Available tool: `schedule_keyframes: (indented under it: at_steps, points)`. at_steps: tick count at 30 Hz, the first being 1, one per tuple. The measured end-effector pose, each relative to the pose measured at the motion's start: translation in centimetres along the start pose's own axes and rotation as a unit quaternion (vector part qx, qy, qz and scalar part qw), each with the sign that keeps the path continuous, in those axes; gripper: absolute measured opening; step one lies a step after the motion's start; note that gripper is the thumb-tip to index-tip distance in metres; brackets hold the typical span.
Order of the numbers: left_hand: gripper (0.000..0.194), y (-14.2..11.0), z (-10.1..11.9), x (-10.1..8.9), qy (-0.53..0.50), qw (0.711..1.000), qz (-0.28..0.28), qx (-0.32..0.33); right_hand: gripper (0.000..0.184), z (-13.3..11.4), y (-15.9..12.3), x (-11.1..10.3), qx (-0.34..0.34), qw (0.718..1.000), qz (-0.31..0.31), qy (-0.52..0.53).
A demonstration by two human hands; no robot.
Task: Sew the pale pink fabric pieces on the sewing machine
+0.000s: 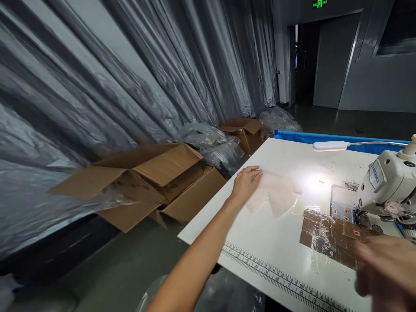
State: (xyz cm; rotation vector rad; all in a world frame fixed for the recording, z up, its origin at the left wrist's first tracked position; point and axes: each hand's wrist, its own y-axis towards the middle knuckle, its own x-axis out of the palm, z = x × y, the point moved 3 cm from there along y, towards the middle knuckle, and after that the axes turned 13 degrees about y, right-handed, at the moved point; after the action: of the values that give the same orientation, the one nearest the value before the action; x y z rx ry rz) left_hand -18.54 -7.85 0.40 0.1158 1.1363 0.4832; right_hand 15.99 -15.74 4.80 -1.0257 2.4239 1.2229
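I see the pale fabric piece [280, 190] lying flat on the white table [260, 234], just right of my left hand [246, 184], fingertips at its edge; whether they pinch it, I can't tell. My right hand [386, 264] (blurred, grip unreadable) is near the brown tape [328, 236].

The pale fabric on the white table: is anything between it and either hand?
Nothing visible stands between the left hand and the pale fabric; they appear to touch. Toward the right hand, only the flat brown patch lies between.
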Motion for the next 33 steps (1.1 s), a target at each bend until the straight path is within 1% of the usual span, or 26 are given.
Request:
schedule_keyframes:
  at_steps: [1,2,3,5,7,9,10,13,14,15,16,17,18,19,20,21,22,23,24,27,29,31,33]
  points:
    - [0.016,-0.3,0.6,-0.3,-0.002,1.000,-0.002,0.012,0.053,0.2,0.9,0.7,-0.009,0.999,0.029,-0.020]
    - [0.012,-0.7,1.3,-0.5,-0.010,0.999,-0.008,0.030,0.061,0.3,1.8,1.5,-0.028,0.998,0.030,-0.046]
    - [0.008,-1.2,2.1,-0.7,-0.023,0.998,-0.020,0.052,0.064,0.4,2.5,2.2,-0.070,0.995,0.033,-0.067]
    - [0.002,-2.3,3.9,-0.7,-0.075,0.990,-0.056,0.102,0.065,1.4,3.5,3.3,-0.048,0.991,0.020,-0.127]
    - [0.004,-3.5,5.6,-0.4,-0.135,0.976,-0.105,0.136,0.065,2.9,3.7,4.0,0.001,0.990,0.001,-0.138]
    - [0.008,-4.9,7.2,0.1,-0.181,0.953,-0.179,0.162,0.071,4.3,3.2,4.6,0.040,0.990,-0.016,-0.131]
    - [0.010,-5.6,7.8,0.4,-0.204,0.938,-0.218,0.174,0.076,4.9,2.9,4.8,0.046,0.990,-0.022,-0.131]
    - [0.014,-7.5,9.5,0.8,-0.274,0.881,-0.321,0.215,0.091,6.0,2.0,5.3,0.037,0.991,-0.027,-0.124]
    - [0.016,-7.9,9.8,0.8,-0.292,0.866,-0.341,0.222,0.094,6.1,1.8,5.4,0.042,0.993,-0.030,-0.108]
    - [0.018,-8.2,10.1,0.8,-0.306,0.857,-0.351,0.221,0.094,6.1,1.8,5.3,0.060,0.994,-0.034,-0.079]
    - [0.020,-8.3,10.2,0.7,-0.317,0.856,-0.352,0.207,0.091,6.1,1.8,5.3,0.098,0.994,-0.045,-0.035]
    - [0.022,-8.3,10.2,0.6,-0.329,0.860,-0.346,0.180,0.085,6.0,1.9,5.2,0.153,0.986,-0.063,0.022]
    - [0.025,-8.2,10.0,0.4,-0.341,0.869,-0.330,0.143,0.077,5.8,2.0,5.1,0.219,0.968,-0.086,0.091]
    - [0.028,-8.1,9.9,0.3,-0.351,0.878,-0.310,0.103,0.067,5.5,1.9,5.1,0.286,0.937,-0.111,0.167]
    - [0.031,-8.1,9.7,0.2,-0.360,0.883,-0.293,0.067,0.058,5.0,1.9,5.0,0.345,0.897,-0.130,0.242]
    - [0.033,-8.1,9.6,0.1,-0.367,0.886,-0.281,0.041,0.051,4.5,1.8,5.0,0.390,0.855,-0.143,0.309]
    - [0.035,-8.2,9.6,0.1,-0.371,0.886,-0.276,0.026,0.047,4.0,1.6,4.8,0.420,0.819,-0.145,0.362]
    - [0.035,-8.4,9.7,0.1,-0.375,0.884,-0.279,0.021,0.045,3.6,1.4,4.6,0.438,0.794,-0.137,0.399]
    - [0.035,-8.6,9.9,0.2,-0.377,0.879,-0.290,0.022,0.043,3.4,1.1,4.3,0.450,0.778,-0.126,0.420]
    - [0.035,-9.2,10.8,0.5,-0.385,0.859,-0.336,0.039,0.043,3.6,-0.6,2.9,0.491,0.753,-0.101,0.427]
    - [0.035,-9.3,11.8,0.9,-0.388,0.845,-0.363,0.054,0.041,4.0,-2.0,1.6,0.516,0.742,-0.092,0.419]
    - [0.035,-9.2,12.9,1.6,-0.386,0.832,-0.392,0.061,0.035,4.5,-3.2,0.1,0.531,0.742,-0.088,0.401]
    - [0.033,-8.9,14.2,2.8,-0.380,0.825,-0.415,0.052,0.028,4.8,-4.1,-1.5,0.544,0.751,-0.079,0.365]
